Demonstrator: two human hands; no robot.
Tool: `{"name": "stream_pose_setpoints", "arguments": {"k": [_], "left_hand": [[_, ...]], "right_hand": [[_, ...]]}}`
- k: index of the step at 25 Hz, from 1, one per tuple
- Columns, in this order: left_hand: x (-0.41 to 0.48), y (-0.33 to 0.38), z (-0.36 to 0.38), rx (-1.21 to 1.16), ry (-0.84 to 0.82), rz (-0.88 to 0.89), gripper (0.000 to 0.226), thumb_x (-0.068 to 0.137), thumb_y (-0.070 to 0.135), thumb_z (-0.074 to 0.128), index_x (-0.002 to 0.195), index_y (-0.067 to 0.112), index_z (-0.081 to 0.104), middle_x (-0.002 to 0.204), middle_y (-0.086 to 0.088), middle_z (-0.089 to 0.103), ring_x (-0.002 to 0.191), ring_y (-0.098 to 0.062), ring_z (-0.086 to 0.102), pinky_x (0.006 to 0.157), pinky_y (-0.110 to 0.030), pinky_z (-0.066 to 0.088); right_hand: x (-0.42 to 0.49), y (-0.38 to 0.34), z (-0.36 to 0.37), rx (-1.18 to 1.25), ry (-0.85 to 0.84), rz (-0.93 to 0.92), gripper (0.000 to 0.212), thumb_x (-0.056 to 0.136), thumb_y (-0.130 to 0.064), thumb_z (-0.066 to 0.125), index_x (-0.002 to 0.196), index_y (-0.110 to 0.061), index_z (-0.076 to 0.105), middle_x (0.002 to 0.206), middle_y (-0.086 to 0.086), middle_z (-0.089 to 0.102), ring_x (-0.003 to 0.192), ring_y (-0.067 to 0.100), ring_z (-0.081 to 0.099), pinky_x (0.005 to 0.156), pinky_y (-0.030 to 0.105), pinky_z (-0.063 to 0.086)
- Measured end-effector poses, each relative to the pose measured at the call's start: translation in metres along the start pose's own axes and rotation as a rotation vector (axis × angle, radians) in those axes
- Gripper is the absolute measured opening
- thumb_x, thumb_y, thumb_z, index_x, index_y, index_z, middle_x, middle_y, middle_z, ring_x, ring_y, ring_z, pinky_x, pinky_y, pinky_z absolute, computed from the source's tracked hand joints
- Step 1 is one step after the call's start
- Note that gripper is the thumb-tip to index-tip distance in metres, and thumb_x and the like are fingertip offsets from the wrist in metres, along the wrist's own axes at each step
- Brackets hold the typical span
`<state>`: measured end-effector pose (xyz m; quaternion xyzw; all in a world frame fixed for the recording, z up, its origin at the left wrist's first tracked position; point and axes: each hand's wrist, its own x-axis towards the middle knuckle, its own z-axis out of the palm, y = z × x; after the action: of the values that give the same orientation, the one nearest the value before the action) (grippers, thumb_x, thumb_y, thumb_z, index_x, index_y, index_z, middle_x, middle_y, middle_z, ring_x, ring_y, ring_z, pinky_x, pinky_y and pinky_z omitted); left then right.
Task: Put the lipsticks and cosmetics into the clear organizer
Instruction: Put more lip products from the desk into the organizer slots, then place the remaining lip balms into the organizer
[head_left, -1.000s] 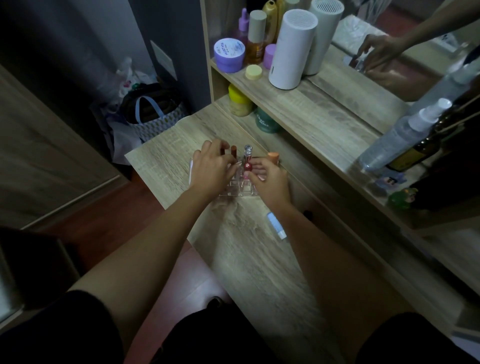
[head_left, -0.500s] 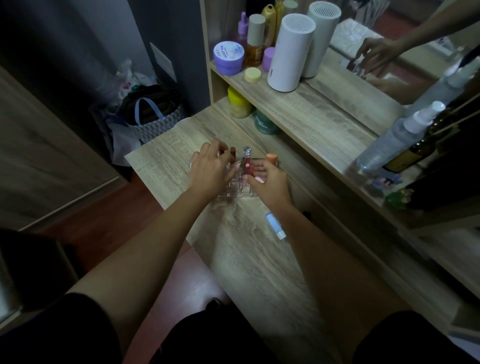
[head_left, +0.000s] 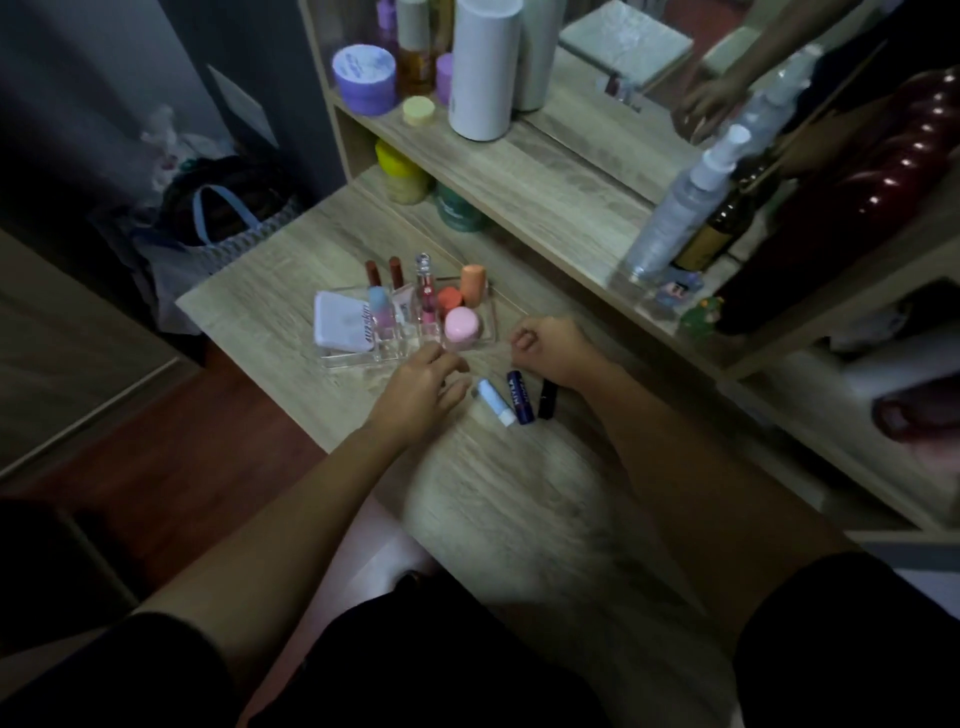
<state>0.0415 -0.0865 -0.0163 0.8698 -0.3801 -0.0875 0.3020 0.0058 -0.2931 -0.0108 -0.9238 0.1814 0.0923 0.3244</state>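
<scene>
Left hand (head_left: 423, 387) open, empty, just left of pale blue lip balm (head_left: 495, 401); right hand (head_left: 553, 347) fisted, contents unclear, behind it.

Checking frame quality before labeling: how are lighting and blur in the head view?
Head view: dim overall, corners darkened. Motion blur smears the left hand, right hand and the near desk. The clear organizer and its contents stay readable; the three sticks on the desk are distinguishable. Wide-angle lens bends the shelf edges.

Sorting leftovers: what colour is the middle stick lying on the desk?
Dark blue, with white lettering; seen in the head view.
</scene>
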Motion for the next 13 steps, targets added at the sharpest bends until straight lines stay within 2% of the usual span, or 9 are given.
{"name": "stream_pose_setpoints", "arguments": {"k": [3,6,9,13], "left_hand": [[0.001,0.014,0.028,-0.079,-0.098,-0.205,0.023,0.092,0.020,0.055,0.111,0.010,0.064,0.098,-0.021,0.067,0.090,-0.033,0.063,0.084,-0.036,0.046],[0.004,0.021,0.046,-0.072,-0.189,-0.261,0.028,0.095,0.024,0.049,0.117,0.016,0.063,0.104,-0.023,0.066,0.097,-0.035,0.061,0.085,-0.034,0.045],[0.005,0.023,0.053,-0.054,-0.186,-0.296,0.026,0.094,0.026,0.051,0.113,0.013,0.064,0.101,-0.025,0.064,0.095,-0.036,0.060,0.078,-0.032,0.044],[0.004,0.016,0.047,-0.022,-0.161,-0.395,0.025,0.089,0.022,0.057,0.108,0.007,0.063,0.101,-0.026,0.059,0.094,-0.037,0.058,0.078,-0.033,0.044]], "right_hand": [[-0.007,0.015,0.011,-0.111,-0.119,0.078,0.033,0.080,-0.026,0.073,0.110,-0.016,0.065,0.105,0.006,0.069,0.091,0.019,0.063,0.077,0.023,0.048],[-0.007,0.015,0.018,-0.185,-0.135,0.055,0.038,0.081,-0.027,0.071,0.116,-0.017,0.063,0.110,0.007,0.069,0.094,0.019,0.062,0.078,0.022,0.044],[-0.005,0.012,0.019,-0.236,-0.139,0.026,0.030,0.081,-0.027,0.070,0.109,-0.016,0.066,0.102,0.009,0.071,0.088,0.020,0.063,0.078,0.027,0.050],[-0.008,0.004,0.022,-0.242,-0.151,0.008,0.025,0.081,-0.023,0.070,0.104,-0.014,0.067,0.098,0.010,0.070,0.088,0.024,0.065,0.077,0.033,0.055]]}}
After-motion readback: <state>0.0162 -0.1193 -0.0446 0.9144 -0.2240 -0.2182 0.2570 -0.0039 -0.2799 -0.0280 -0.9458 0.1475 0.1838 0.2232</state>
